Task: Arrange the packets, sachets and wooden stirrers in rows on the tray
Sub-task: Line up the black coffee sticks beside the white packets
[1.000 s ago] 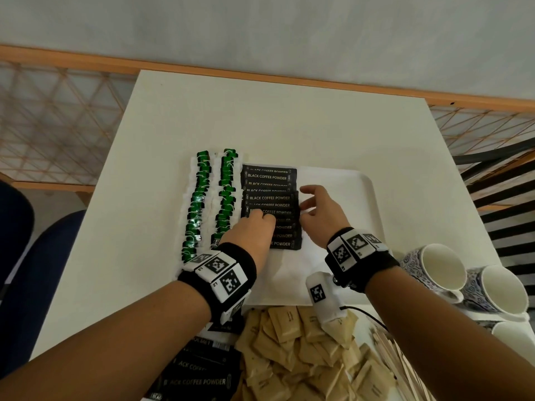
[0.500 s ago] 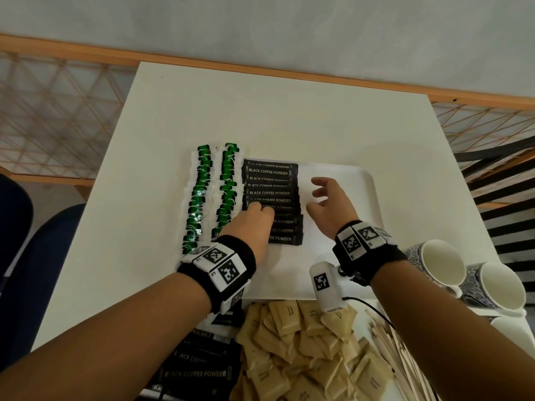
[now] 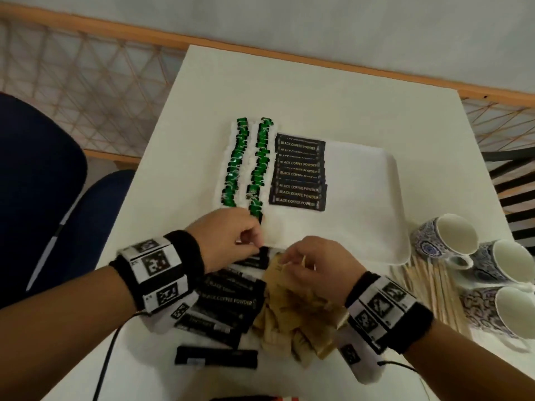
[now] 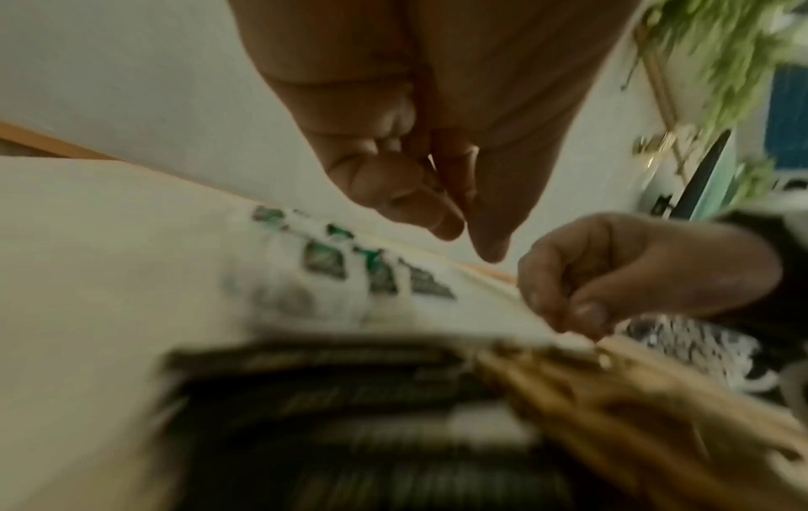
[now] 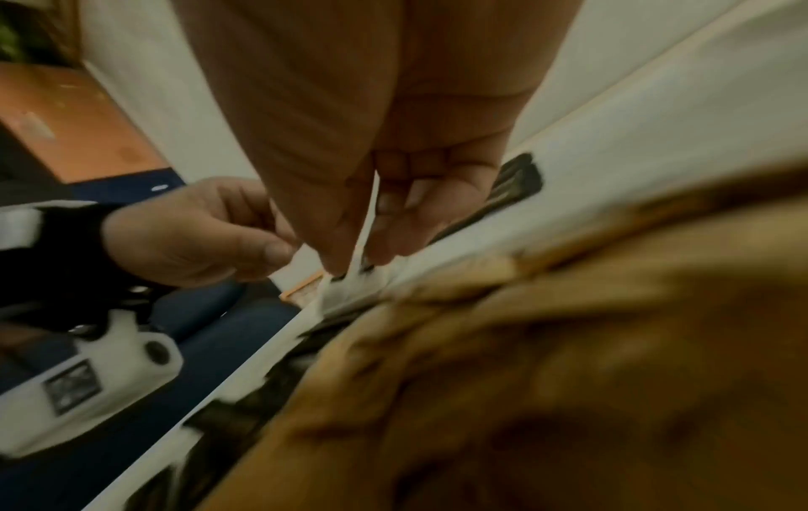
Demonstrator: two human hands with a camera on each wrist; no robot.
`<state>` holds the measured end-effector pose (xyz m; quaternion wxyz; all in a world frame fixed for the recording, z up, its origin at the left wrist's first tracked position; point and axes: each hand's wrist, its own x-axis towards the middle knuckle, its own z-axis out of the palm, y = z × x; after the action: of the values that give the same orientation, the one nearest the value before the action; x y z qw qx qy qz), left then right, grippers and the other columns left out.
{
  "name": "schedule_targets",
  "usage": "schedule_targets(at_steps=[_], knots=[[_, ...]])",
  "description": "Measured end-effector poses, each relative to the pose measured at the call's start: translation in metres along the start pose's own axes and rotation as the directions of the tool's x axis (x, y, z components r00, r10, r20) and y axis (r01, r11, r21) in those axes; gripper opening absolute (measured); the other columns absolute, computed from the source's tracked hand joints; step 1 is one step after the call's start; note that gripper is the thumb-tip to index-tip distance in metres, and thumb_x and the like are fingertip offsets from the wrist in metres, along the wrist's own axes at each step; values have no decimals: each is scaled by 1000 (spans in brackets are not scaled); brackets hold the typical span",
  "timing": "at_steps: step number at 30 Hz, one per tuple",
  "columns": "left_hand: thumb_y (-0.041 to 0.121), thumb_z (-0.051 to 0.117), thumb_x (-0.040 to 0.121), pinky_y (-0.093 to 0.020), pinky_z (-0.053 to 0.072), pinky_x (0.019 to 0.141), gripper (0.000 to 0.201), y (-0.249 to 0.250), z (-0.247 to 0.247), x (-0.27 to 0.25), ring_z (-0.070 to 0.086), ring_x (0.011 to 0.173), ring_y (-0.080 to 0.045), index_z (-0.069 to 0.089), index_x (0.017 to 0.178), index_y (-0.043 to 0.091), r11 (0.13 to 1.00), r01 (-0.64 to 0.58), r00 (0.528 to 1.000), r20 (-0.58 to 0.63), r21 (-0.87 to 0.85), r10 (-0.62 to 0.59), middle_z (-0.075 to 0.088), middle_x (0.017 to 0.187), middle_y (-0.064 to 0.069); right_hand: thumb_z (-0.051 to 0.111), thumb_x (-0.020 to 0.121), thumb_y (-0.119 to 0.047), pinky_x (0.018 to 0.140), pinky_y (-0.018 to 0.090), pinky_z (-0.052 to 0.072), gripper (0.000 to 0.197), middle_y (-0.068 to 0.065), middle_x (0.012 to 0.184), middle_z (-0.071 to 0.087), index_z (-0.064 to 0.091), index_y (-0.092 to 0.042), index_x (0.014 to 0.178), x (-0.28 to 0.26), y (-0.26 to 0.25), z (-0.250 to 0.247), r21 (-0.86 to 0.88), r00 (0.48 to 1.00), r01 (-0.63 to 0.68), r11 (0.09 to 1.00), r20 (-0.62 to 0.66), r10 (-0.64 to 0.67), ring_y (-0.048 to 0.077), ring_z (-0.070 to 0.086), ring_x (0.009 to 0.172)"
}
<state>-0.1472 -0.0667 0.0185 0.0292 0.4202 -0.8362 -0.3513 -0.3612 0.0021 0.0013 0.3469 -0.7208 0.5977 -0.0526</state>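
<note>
Both hands hover curled at the tray's (image 3: 398, 198) near edge; grips unclear.

Lit softly and evenly from overhead, with only faint shadows under the hands and no glare on the white tray (image 3: 385, 204). Head view fairly sharp at the far rows, softer at the near edge, lines bowed toward the corners. Both wrist views dim and heavily smeared; brown sachets (image 5: 568, 363) and black packets (image 4: 349, 397) out of focus.

Three patterned blue-and-white cups (image 3: 445, 241) at the white table's (image 3: 289, 96) right edge, blue chair (image 3: 37, 180) left.
</note>
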Motion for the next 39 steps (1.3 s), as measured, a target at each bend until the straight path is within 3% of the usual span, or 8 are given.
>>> schedule_targets(at_steps=[6,13,18,23,25,28,35,39], knots=[[39,71,78,-23,42,85,29,-42,28,-57,44,96,-2,60,105,37,986,142,989,38,87,-146,43,100,19,56,85,-52,69,27,45,26,-7,101,59,64,-34,103,-13,-49,44,-228,894,363,903,359,-269,14,56,92],[20,57,89,-27,39,96,35,-42,44,-71,44,101,-7,58,123,30,980,188,982,-47,70,-185,41,103,14,50,89,-55,66,35,44,48,9,103,61,62,-12,106,-15,-75,75,-446,764,616,650,539,-355,30,59,88],[50,76,66,-26,33,104,73,-38,40,-81,37,116,-8,48,131,32,986,123,992,-25,114,-121,40,122,12,46,91,-51,59,30,38,43,6,99,61,63,-13,104,-9,-78,74,-529,845,518,672,437,-307,28,61,85],[72,75,49,-31,1,118,132,-37,51,-90,-1,144,-17,1,149,26,882,104,978,115,460,-175,-2,154,4,68,67,-59,56,28,44,45,0,84,58,60,-19,86,-3,-69,66,-514,905,419,749,176,-387,21,57,72],[71,74,50,-35,-3,119,136,-39,58,-91,-10,145,-20,-8,148,24,862,115,977,102,494,-188,-11,156,3,67,58,-69,75,35,49,64,-1,102,55,56,-23,102,1,-64,66,-518,943,315,795,77,-323,20,53,88],[70,73,51,-36,0,120,135,-43,62,-87,-7,146,-21,-7,148,21,874,135,983,50,467,-179,-6,156,-1,64,52,-80,99,38,37,99,-1,126,45,40,-26,131,8,-59,64,-547,976,204,812,56,-208,21,45,112],[70,69,47,-35,28,111,118,-46,57,-77,35,127,-16,19,143,24,922,146,989,-56,359,-135,34,138,6,63,47,-85,105,36,30,122,-2,130,40,23,-21,143,14,-62,70,-542,983,179,821,60,-175,20,39,117],[74,66,45,-37,33,108,119,-48,55,-73,34,126,-16,21,143,25,910,158,987,-51,384,-151,31,138,6,62,46,-85,107,39,30,127,2,132,39,22,-16,144,17,-61,72,-579,985,169,797,79,-151,24,38,118]])
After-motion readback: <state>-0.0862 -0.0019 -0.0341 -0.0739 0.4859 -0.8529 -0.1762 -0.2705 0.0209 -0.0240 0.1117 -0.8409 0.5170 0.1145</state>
